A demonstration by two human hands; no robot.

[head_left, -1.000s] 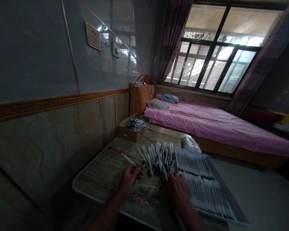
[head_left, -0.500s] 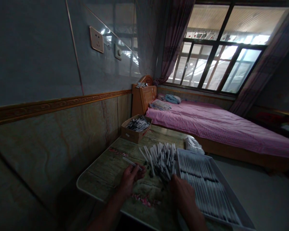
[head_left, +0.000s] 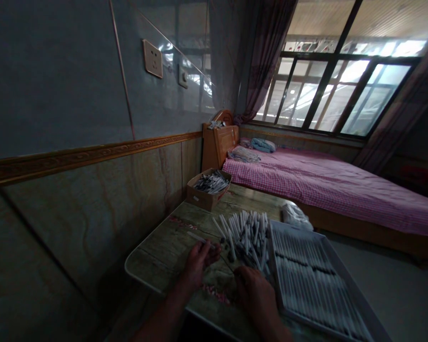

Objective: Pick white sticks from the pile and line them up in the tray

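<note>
Hands out front, low over a folding table (head_left: 160, 254) w/ a wood-look top. L hand (head_left: 199, 266) curled nearly shut, fingertips pinching 1 thin white stick (head_left: 200, 239) that points off to the left. R hand (head_left: 255, 294) loosely bent at near edge of heap of white sticks (head_left: 244, 237), fingers right up against it; no clear grip, so can't tell if anything's held.

Heap sitting mid-table between both hands, sticks lying every which way, some w/ dark ends. Just right of heap, shallow white tray (head_left: 342, 280) w/ many sticks lined up side by side in neat rows. Far end of table, against wall: cardboard box (head_left: 203, 199) w/ more sticks inside. Small pink bits (head_left: 216, 294) on tabletop near hands. Past table, bed (head_left: 324, 199) w/ pink checked sheet.

Step in hand, by the look: picking sticks off heap, 1 at a time. Next move seems to call for care at heap edge, so sticks don't slide.
</note>
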